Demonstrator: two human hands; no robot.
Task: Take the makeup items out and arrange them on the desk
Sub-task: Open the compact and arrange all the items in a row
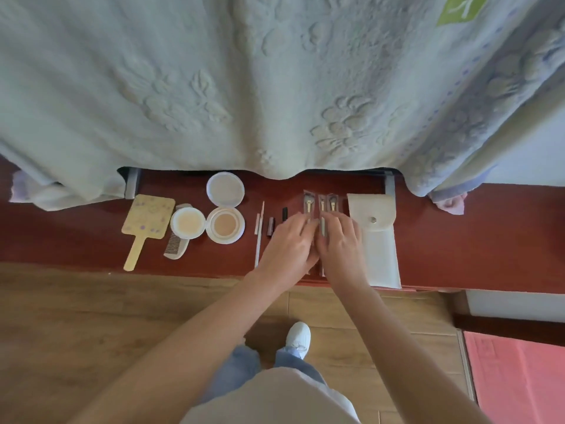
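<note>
- Left of centre on desk (489,240): hand mirror (149,218), comb (177,249), open compact (225,229), thin pencils (260,237).
- Centre: left hand (289,243) flat, fingers spread on sleeved brushes (321,209); grip not discernible.
- Right hand (339,237) likewise, just beside white pouch (379,240).
- Risk: slick sleeves sit near the front edge; a nudge could slide them off.

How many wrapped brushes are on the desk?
3, side by side left of the white pouch: left brush, middle brush, right brush. Both hands cover their handles; more could be hidden.
</note>
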